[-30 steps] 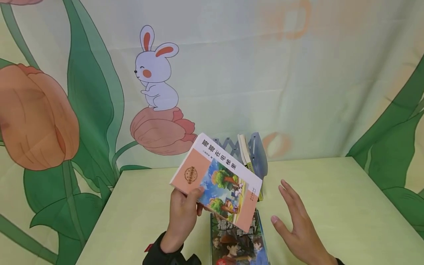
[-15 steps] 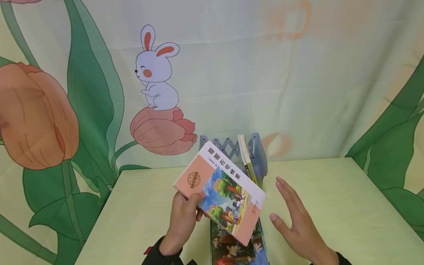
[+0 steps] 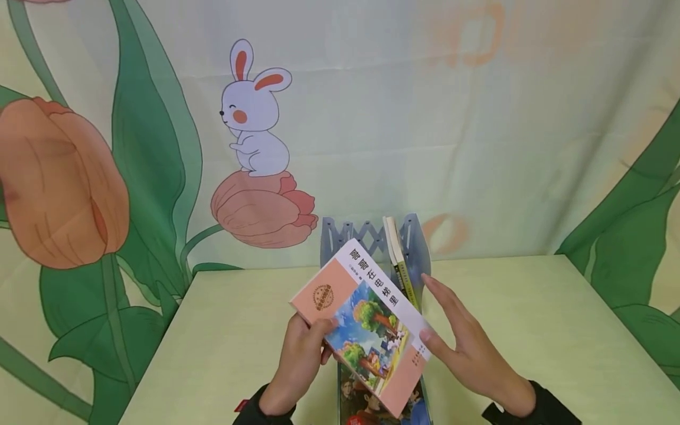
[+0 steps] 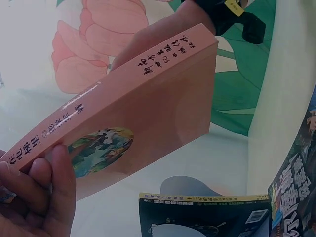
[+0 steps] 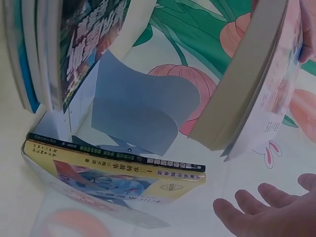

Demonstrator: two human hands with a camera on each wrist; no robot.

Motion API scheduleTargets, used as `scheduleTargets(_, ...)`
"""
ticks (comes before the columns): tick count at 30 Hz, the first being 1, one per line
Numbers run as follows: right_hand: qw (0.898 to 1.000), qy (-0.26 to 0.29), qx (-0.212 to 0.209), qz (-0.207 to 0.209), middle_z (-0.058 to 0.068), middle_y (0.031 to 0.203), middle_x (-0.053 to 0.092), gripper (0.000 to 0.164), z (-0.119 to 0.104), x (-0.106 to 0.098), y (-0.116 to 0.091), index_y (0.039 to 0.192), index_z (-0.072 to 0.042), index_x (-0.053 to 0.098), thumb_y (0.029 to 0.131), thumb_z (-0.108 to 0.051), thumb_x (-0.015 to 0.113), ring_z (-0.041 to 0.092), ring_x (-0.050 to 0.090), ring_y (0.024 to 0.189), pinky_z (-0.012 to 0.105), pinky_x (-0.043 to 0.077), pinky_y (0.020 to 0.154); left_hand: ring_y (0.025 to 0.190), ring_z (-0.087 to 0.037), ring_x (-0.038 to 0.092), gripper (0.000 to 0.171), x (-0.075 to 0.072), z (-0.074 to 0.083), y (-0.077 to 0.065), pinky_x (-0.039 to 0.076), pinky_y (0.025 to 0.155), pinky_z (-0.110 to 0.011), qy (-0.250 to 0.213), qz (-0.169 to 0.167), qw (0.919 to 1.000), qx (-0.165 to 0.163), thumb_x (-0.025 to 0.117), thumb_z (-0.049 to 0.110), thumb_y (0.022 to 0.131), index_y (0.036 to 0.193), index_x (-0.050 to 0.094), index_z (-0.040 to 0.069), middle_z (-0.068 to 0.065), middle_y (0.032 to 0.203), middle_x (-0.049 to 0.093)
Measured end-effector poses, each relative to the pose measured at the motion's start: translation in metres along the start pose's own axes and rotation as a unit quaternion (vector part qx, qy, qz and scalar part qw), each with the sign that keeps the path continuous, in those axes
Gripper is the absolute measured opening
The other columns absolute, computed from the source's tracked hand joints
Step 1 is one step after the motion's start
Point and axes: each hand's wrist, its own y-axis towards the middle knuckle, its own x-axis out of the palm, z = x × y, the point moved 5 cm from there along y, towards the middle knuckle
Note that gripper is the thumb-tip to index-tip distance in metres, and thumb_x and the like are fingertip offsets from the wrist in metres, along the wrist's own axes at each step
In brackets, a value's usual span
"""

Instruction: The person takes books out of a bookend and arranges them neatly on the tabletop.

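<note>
My left hand grips a pink-and-white paperback book by its lower left edge, thumb on the illustrated cover and fingers underneath. The book is tilted in the air, its spine and pink back facing the left wrist view. My right hand is at the book's right corner with fingers extended. Its thumb overlaps that corner in the head view; whether it touches I cannot tell. In the right wrist view, the right fingers are apart from the book's page edges.
Behind the book stands a blue-grey expandable bookend rack, with slim books leaning on its right side. A stack of books with a dark illustrated cover lies in front, partly hidden. A printed rabbit-and-tulip cloth hangs behind the pale table.
The left hand has lowered the book and shifted it slightly right. My right hand has moved left, bringing its thumb over the book's corner. More of the rack now shows.
</note>
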Motion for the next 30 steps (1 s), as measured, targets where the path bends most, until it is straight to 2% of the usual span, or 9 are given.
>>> scheduleTargets(4, 1.000, 0.010, 0.001, -0.013, 0.002, 0.162, 0.028, 0.077, -0.001, 0.002, 0.005, 0.158, -0.022, 0.019, 0.095, -0.013, 0.062, 0.015, 0.030, 0.148, 0.039, 0.037, 0.112, 0.045, -0.011, 0.046, 0.042, 0.001, -0.002, 0.000, 0.034, 0.044, -0.025, 0.004, -0.008, 0.9998, -0.015, 0.047, 0.004, 0.095, 0.137, 0.046, 0.004, -0.007, 0.076, 0.057)
scheduleTargets(6, 1.000, 0.018, 0.001, -0.021, 0.002, 0.161, 0.029, 0.076, 0.000, 0.004, 0.006, 0.158, -0.023, 0.019, 0.096, -0.012, 0.060, 0.013, 0.032, 0.147, 0.033, 0.039, 0.111, 0.045, -0.011, 0.042, 0.046, 0.001, -0.004, 0.000, 0.034, 0.045, -0.026, -0.005, -0.019, 0.9996, -0.022, 0.048, 0.005, 0.095, 0.141, 0.043, 0.004, -0.005, 0.075, 0.053)
scheduleTargets(9, 0.998, 0.046, 0.002, -0.038, 0.005, 0.160, 0.033, 0.076, 0.003, 0.009, 0.006, 0.159, -0.024, 0.016, 0.097, -0.011, 0.059, 0.021, 0.039, 0.143, 0.043, 0.046, 0.104, 0.044, -0.009, 0.036, 0.052, 0.001, -0.007, 0.000, 0.033, 0.047, -0.026, -0.029, -0.043, 0.9978, -0.041, 0.047, 0.007, 0.095, 0.147, 0.037, 0.006, -0.002, 0.074, 0.047)
scheduleTargets(12, 0.995, 0.076, 0.010, -0.056, 0.008, 0.157, 0.037, 0.076, 0.007, 0.015, 0.005, 0.159, -0.025, 0.014, 0.098, -0.011, 0.057, 0.028, 0.047, 0.136, 0.045, 0.051, 0.098, 0.044, -0.006, 0.031, 0.053, 0.001, -0.011, 0.001, 0.033, 0.048, -0.023, -0.056, -0.071, 0.9941, -0.060, 0.045, 0.009, 0.096, 0.148, 0.035, 0.007, 0.002, 0.078, 0.056)
scheduleTargets(15, 0.991, 0.109, 0.019, -0.075, 0.011, 0.151, 0.045, 0.075, 0.009, 0.022, 0.002, 0.159, -0.026, 0.012, 0.099, -0.012, 0.055, 0.022, 0.056, 0.126, 0.036, 0.053, 0.091, 0.045, -0.004, 0.033, 0.053, 0.002, -0.012, 0.001, 0.032, 0.049, -0.021, -0.077, -0.098, 0.9894, -0.074, 0.043, 0.010, 0.096, 0.148, 0.034, 0.006, 0.004, 0.084, 0.064)
scheduleTargets(18, 0.981, 0.160, 0.030, -0.102, 0.015, 0.143, 0.050, 0.074, 0.010, 0.028, -0.001, 0.159, -0.026, 0.010, 0.100, -0.011, 0.053, 0.013, 0.064, 0.109, 0.030, 0.056, 0.079, 0.048, -0.004, 0.034, 0.055, 0.003, -0.013, 0.000, 0.031, 0.051, -0.020, -0.089, -0.120, 0.9852, -0.084, 0.042, 0.011, 0.097, 0.150, 0.030, 0.007, 0.006, 0.085, 0.061)
scheduleTargets(21, 0.971, 0.202, 0.041, -0.123, 0.020, 0.138, 0.052, 0.073, 0.009, 0.032, -0.003, 0.160, -0.023, 0.009, 0.101, -0.011, 0.051, 0.010, 0.069, 0.096, 0.030, 0.057, 0.071, 0.050, -0.004, 0.033, 0.056, 0.004, -0.013, 0.000, 0.030, 0.053, -0.020, -0.095, -0.134, 0.9821, -0.093, 0.042, 0.012, 0.097, 0.151, 0.028, 0.007, 0.006, 0.082, 0.057)
scheduleTargets(27, 0.955, 0.260, 0.052, -0.134, 0.027, 0.138, 0.051, 0.071, 0.008, 0.037, -0.005, 0.160, -0.020, 0.005, 0.103, -0.008, 0.046, 0.012, 0.070, 0.097, 0.033, 0.058, 0.072, 0.052, -0.005, 0.036, 0.056, 0.006, -0.016, 0.000, 0.030, 0.054, -0.021, -0.100, -0.161, 0.9770, -0.098, 0.041, 0.012, 0.097, 0.151, 0.028, 0.005, 0.005, 0.084, 0.058)
scheduleTargets(30, 0.947, 0.284, 0.061, -0.139, 0.028, 0.131, 0.056, 0.068, 0.011, 0.039, -0.007, 0.160, -0.021, 0.004, 0.105, -0.009, 0.042, 0.014, 0.072, 0.092, 0.036, 0.059, 0.069, 0.052, -0.004, 0.039, 0.055, 0.006, -0.019, 0.002, 0.031, 0.054, -0.021, -0.098, -0.174, 0.9748, -0.099, 0.040, 0.011, 0.097, 0.150, 0.028, 0.004, 0.005, 0.085, 0.060)
